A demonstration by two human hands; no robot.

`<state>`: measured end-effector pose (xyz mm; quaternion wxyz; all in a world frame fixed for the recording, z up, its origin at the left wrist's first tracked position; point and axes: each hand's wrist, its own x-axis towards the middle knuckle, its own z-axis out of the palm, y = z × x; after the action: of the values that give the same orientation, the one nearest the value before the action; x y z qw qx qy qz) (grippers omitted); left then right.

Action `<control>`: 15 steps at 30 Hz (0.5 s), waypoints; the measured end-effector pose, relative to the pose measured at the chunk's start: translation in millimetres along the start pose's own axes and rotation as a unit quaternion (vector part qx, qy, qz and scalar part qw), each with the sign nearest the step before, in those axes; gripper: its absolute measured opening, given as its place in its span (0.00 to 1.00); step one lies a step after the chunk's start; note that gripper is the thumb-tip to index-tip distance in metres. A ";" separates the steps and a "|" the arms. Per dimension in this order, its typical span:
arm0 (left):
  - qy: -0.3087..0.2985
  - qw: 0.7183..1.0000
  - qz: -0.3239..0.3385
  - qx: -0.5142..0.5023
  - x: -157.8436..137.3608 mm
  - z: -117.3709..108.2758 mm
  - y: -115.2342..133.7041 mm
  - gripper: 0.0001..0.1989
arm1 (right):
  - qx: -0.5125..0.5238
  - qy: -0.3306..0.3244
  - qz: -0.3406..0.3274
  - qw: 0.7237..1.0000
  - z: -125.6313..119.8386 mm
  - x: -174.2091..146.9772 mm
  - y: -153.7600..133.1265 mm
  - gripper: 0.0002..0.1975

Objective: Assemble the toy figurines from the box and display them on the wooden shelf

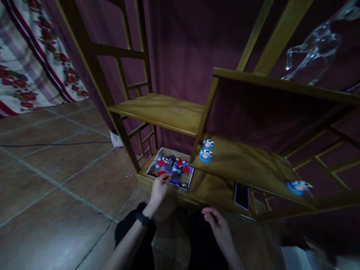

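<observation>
We find the left hand [160,187] at the near edge of the box [185,179], thumb and forefinger drawn nearly together; we cannot tell whether they grip anything. The jumbled figurines [179,162] lie inside, just beyond those fingertips, sharing no long axis; the right hand [220,226], loosely curled, parted, nothing visible in it, hangs farther off.

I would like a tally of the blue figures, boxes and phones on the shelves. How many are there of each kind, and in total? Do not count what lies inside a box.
Blue figures: 3
Box: 1
Phone: 1
Total: 5
</observation>
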<state>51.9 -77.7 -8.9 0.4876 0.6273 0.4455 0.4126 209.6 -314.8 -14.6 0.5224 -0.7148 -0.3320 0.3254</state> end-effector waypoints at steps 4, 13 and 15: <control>0.056 0.979 -0.114 -0.159 56.3 -15.9 -7.4 0.06 | -0.031 -0.051 -0.036 0.998 29.6 30.0 -5.8 0.12; 0.087 0.909 -0.237 -0.331 109.3 -39.7 -27.7 0.08 | -0.100 -0.090 -0.107 0.985 98.3 126.7 -19.7 0.10; 0.076 0.868 -0.299 -0.389 113.5 -46.0 -32.8 0.09 | -0.116 -0.098 -0.123 0.981 113.4 147.2 -20.6 0.10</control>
<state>32.7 46.9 -23.2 0.7571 0.1905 0.4502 0.4334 198.3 -129.8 -39.6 0.4367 -0.6889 -0.5024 0.2869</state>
